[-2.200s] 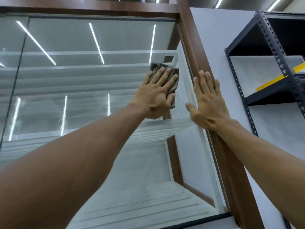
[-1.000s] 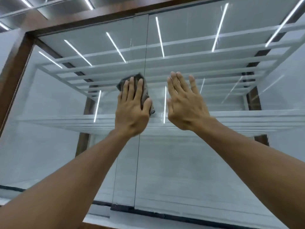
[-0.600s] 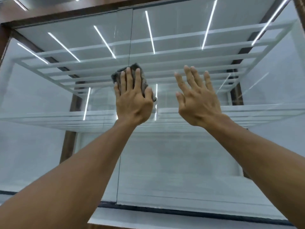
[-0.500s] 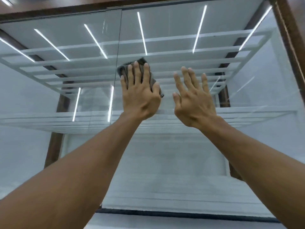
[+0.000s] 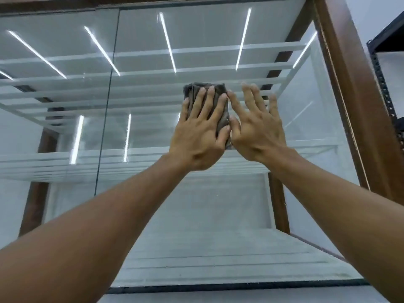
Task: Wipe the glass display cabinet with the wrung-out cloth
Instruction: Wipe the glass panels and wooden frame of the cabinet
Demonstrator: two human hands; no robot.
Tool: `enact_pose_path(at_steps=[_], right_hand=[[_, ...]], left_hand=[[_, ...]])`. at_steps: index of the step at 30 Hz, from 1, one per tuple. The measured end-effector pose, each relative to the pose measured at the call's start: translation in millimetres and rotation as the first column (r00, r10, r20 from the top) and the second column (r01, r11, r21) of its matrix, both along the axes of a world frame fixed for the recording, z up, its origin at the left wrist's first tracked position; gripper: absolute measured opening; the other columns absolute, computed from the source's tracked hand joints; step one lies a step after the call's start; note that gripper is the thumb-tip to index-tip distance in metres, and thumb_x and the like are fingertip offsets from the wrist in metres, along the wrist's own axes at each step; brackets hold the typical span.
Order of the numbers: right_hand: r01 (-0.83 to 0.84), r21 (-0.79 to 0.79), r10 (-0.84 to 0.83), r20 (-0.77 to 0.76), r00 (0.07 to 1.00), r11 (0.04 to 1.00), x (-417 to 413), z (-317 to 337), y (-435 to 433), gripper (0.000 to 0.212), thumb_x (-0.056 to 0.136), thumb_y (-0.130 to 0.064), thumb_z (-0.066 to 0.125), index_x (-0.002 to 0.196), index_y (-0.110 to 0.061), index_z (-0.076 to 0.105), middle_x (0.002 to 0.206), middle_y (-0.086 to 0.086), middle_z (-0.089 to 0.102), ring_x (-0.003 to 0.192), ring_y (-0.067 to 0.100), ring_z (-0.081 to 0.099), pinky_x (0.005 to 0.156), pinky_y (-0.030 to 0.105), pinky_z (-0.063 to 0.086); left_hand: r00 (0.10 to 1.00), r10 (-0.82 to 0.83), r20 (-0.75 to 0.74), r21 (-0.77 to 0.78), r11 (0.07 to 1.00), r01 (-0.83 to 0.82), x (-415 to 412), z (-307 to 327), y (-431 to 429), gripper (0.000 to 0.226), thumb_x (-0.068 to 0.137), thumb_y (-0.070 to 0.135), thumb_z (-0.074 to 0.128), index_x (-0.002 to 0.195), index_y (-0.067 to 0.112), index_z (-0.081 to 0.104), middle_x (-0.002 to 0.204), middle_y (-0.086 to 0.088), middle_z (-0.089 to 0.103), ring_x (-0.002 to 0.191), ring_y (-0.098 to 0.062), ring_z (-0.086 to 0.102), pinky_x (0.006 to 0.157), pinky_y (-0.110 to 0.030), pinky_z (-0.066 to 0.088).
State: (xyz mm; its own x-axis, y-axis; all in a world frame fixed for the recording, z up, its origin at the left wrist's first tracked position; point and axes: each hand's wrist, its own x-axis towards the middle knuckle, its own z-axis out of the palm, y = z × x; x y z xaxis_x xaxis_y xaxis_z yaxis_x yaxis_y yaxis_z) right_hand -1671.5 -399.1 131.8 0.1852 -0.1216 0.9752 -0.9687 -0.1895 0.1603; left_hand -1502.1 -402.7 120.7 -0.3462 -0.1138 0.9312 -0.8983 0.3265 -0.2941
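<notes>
The folded grey-brown cloth (image 5: 192, 89) lies flat against the front pane of the brown-framed glass display cabinet (image 5: 354, 95), in the upper part of the right-hand pane. The left hand (image 5: 200, 136) presses it to the glass with fingers straight and slightly spread. No finger curls round the fabric.

Change over the last half second: the cloth and left hand have travelled right along the pane, away from the vertical seam (image 5: 109, 84) between the two panes and towards the right frame post. The right hand (image 5: 256, 127) has closed in on the left. It is spread and holds nothing, and its thumb lies against or just beside the cloth's right edge; which of the two cannot be told. Its fingertips are motion-blurred, so contact with the glass cannot be confirmed.

Assessment: this is a horizontal wiping stroke in progress at upper-pane height. The strip between the cloth and the right post is probably not yet covered, nor the glass below the nearest glass shelf (image 5: 153, 154). The right hand may be preparing to steady or take over the cloth.
</notes>
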Motion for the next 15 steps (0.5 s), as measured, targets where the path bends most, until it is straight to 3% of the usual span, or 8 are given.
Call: enact_pose_path(at_steps=[3,9,15], right_hand=[[0.008,0.011,-0.009,0.074,0.997,1.0,-30.4,1.5,2.3,0.065,0.101,-0.045,0.015,0.164,-0.031,0.005,0.173,0.007,-0.004,0.159,0.023,-0.009,0.125,0.052,-0.012],[0.018,0.01,-0.018,0.04,0.999,1.0,-76.1,-3.1,4.4,0.065,0.101,-0.047,0.015,0.164,-0.033,0.006,0.173,0.009,-0.004,0.159,0.024,-0.008,0.128,0.054,-0.007],[0.085,0.017,-0.084,-0.062,0.995,0.996,-119.4,-11.6,13.6,0.065,0.102,-0.046,0.016,0.165,-0.031,0.007,0.173,0.01,-0.001,0.16,0.025,-0.004,0.129,0.051,-0.001]], left_hand=[[0.989,0.037,0.144,-0.036,0.999,-0.032,19.2,-16.7,0.0,0.072,0.102,0.056,0.016,0.166,0.027,0.002,0.174,0.0,-0.008,0.159,-0.014,-0.015,0.128,-0.038,-0.013],[0.996,0.038,-0.083,0.058,0.998,-0.033,-45.9,51.5,6.4,0.071,0.106,0.051,0.024,0.166,0.025,-0.004,0.173,-0.003,-0.015,0.159,-0.02,-0.018,0.125,-0.043,-0.016],[0.978,0.011,0.207,-0.009,1.0,-0.01,-77.5,0.9,0.1,0.072,0.103,0.056,0.014,0.166,0.026,-0.005,0.173,-0.003,-0.015,0.158,-0.017,-0.02,0.128,-0.045,-0.014]])
